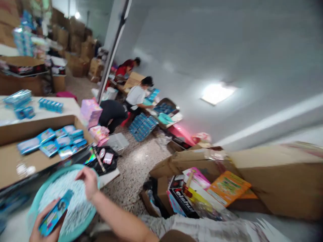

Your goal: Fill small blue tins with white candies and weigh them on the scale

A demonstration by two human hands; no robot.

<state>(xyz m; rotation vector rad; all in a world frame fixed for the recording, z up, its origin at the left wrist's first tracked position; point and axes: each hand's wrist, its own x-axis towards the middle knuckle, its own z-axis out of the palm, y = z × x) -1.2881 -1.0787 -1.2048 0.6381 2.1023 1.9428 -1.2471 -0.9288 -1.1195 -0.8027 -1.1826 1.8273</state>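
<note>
In my left hand [46,220], low at the left of the head view, is a small blue printed packet [57,213], tilted, with one end pointing up and right. It is held over a round teal basin [37,198] full of small pale bluish-white pieces [78,208]. My right hand [88,183] hangs over the basin's far right side, fingers bent loosely and apart from the thumb. I make out nothing between those fingers, though the picture is blurred. Behind the basin, a cardboard tray [10,164] holds several blue packets [60,139].
A black plastic bag [111,164] with small items lies right of the tray. Open cartons [277,181] with colourful packaging stand to my right. Pink boxes [91,112] are stacked beyond the tray. Co-workers [136,97] sit farther back, near a metal pole [113,50].
</note>
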